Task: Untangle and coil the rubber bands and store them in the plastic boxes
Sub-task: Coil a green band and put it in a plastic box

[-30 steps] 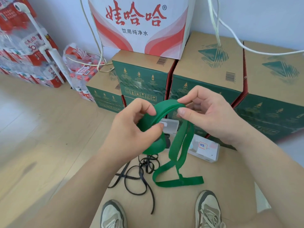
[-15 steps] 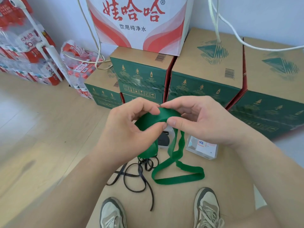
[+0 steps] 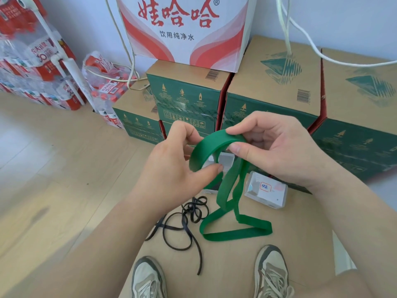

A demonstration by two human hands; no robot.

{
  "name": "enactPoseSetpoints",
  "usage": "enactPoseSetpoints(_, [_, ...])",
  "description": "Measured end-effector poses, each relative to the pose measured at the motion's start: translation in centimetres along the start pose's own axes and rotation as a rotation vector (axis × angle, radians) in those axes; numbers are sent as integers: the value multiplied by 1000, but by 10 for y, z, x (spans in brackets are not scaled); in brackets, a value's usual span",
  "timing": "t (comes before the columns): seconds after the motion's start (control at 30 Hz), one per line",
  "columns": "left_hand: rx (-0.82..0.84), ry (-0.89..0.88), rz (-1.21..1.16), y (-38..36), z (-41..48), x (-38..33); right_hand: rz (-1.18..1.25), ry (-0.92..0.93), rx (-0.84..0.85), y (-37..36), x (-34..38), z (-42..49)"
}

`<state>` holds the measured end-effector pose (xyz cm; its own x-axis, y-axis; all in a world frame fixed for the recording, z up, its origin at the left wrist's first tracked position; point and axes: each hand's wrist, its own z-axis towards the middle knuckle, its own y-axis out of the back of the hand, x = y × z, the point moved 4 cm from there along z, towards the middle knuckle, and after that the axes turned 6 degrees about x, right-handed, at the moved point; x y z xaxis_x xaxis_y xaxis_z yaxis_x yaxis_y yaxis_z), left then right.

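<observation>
A wide green rubber band (image 3: pixel 214 145) arches between both hands above the cardboard surface. My left hand (image 3: pixel 171 168) pinches its left end between thumb and fingers. My right hand (image 3: pixel 268 151) pinches the right side of the arch with thumb and forefinger. The rest of the green band hangs down and lies in a loop (image 3: pixel 236 232) on the cardboard. A thin black rubber band (image 3: pixel 184 224) lies tangled below my left hand. A clear plastic box (image 3: pixel 266 191) with a white label sits to the right. A second clear box (image 3: pixel 225 159) is partly hidden behind the green band.
Green and brown cartons (image 3: pixel 268 93) are stacked close behind the boxes, with a red and white water carton (image 3: pixel 182 29) on top. Packs of bottled water (image 3: pixel 32 67) stand at the left. White cables (image 3: pixel 300 44) hang down. My shoes (image 3: pixel 148 276) are at the bottom.
The hands have drawn apart, opening the green band into a wider arch. The hanging loop on the cardboard has shifted slightly to the right.
</observation>
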<state>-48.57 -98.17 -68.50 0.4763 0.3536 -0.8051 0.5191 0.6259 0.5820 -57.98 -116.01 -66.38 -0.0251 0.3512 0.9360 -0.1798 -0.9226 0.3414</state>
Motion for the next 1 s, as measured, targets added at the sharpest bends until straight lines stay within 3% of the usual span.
enactPoseSetpoints(0.13, [-27,-62,-4,-2,1,-1,-55,-11,49,-4,-2,-1])
enactPoseSetpoints(0.37, [2,-290,116,-5,2,1,-422,-18,161,-18,-1,0])
enactPoseSetpoints(0.57, [-1,-334,141,1,-3,-10,-284,-63,116,-15,3,2])
enactPoseSetpoints(0.73, [244,-134,-104,0,-3,0,-92,-78,99,-6,3,0])
enactPoseSetpoints(0.9, [301,-27,-504,-3,-2,1,81,-28,51,3,4,1])
enactPoseSetpoints(1.0, [344,-11,-599,-3,-1,1,93,-11,70,3,2,2])
